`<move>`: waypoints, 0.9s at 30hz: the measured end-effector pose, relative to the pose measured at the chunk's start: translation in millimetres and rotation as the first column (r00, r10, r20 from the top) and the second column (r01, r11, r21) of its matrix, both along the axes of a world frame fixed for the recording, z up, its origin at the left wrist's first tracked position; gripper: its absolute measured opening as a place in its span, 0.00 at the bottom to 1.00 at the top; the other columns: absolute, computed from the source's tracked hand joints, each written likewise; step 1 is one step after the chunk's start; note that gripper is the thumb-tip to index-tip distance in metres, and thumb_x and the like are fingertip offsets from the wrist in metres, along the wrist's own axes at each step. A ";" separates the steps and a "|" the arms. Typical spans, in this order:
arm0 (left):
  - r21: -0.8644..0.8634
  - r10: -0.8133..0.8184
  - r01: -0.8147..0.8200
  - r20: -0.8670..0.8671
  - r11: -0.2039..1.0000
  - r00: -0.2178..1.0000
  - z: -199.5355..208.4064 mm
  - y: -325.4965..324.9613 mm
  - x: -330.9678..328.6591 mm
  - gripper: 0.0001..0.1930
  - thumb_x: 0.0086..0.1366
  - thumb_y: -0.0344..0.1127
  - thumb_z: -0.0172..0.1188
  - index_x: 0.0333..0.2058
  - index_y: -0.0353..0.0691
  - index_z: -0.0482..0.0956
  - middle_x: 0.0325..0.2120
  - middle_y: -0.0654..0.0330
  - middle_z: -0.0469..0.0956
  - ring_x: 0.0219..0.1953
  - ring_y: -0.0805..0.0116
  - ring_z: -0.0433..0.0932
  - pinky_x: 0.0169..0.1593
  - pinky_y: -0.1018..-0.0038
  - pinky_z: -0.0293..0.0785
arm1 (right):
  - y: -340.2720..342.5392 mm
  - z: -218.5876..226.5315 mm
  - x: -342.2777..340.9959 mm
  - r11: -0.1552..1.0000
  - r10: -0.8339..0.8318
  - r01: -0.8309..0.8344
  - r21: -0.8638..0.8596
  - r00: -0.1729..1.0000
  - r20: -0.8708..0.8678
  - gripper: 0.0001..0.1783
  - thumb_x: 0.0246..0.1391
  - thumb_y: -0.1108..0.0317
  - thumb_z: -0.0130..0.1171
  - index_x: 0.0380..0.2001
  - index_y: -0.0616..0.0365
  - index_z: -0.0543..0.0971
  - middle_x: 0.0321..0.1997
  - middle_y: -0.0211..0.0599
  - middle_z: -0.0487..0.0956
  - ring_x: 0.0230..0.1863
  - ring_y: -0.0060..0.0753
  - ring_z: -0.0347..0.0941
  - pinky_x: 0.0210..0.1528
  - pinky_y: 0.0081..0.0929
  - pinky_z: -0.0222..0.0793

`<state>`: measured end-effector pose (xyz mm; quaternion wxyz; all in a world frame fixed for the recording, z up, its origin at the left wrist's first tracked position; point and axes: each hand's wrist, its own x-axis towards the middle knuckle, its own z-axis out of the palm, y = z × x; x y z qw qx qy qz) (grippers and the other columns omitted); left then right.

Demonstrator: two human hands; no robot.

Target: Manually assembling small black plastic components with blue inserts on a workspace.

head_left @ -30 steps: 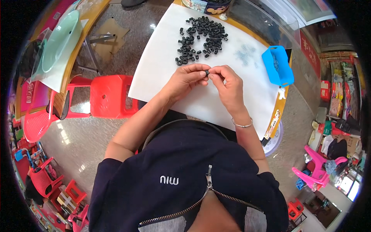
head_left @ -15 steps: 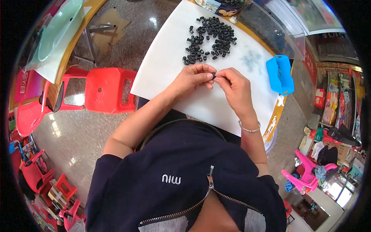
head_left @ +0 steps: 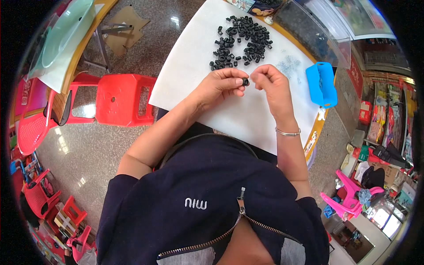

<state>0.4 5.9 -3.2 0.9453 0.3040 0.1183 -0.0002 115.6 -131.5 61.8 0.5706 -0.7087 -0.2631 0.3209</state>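
Between its thumb and fingers my left hand (head_left: 222, 85) pinches a small black ring-shaped part (head_left: 245, 81) over the near part of the white tabletop (head_left: 185, 66). My right hand (head_left: 273, 85), with a silver bangle at its wrist, hovers just to the right, apart from that part. Its fingers are curled toward the thumb; whether something tiny sits in them I cannot make out. Beyond both hands lies a loose heap of similar small black parts (head_left: 256, 44). To the right of the heap, tiny bluish bits (head_left: 289, 67) are scattered on the table.
A blue plastic basket (head_left: 320, 84) stands at the table's right edge. A clear plastic box (head_left: 309, 33) and a container of black parts (head_left: 265, 6) are at the far side. A red stool (head_left: 115, 99) stands on the floor to the left, and a pink stool (head_left: 351, 194) lies at the right.
My right hand has come away from the black part, moving up and right. The left hand still pinches the part, whose round face now shows.
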 end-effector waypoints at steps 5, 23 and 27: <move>-0.055 -0.002 0.002 -0.008 0.998 1.000 2.0 1.6 1.1 0.11 0.62 0.27 0.55 0.44 0.33 0.73 0.36 0.57 0.76 0.33 0.74 0.76 0.41 0.80 0.76 | 0.3 -7.5 12.4 0.988 -0.151 0.153 -0.008 0.982 0.111 0.04 0.53 0.71 0.58 0.31 0.60 0.77 0.26 0.23 0.73 0.27 0.15 0.66 0.33 0.15 0.63; -0.064 -0.080 0.081 0.014 0.995 0.997 -0.9 2.5 -1.1 0.11 0.62 0.29 0.56 0.44 0.34 0.74 0.37 0.58 0.77 0.33 0.74 0.77 0.41 0.78 0.77 | 23.6 -53.2 16.3 0.988 -0.013 0.132 -0.080 0.589 0.808 0.08 0.43 0.73 0.61 0.31 0.56 0.78 0.30 0.37 0.75 0.34 0.41 0.71 0.40 0.36 0.66; -0.088 -0.066 0.068 0.023 0.994 0.998 -2.3 2.4 -0.3 0.11 0.62 0.28 0.56 0.44 0.34 0.74 0.36 0.57 0.77 0.33 0.74 0.77 0.40 0.79 0.77 | 22.2 -49.0 13.0 0.989 -0.030 0.131 -0.067 0.627 0.779 0.09 0.44 0.75 0.61 0.33 0.58 0.77 0.32 0.35 0.77 0.33 0.34 0.72 0.39 0.30 0.67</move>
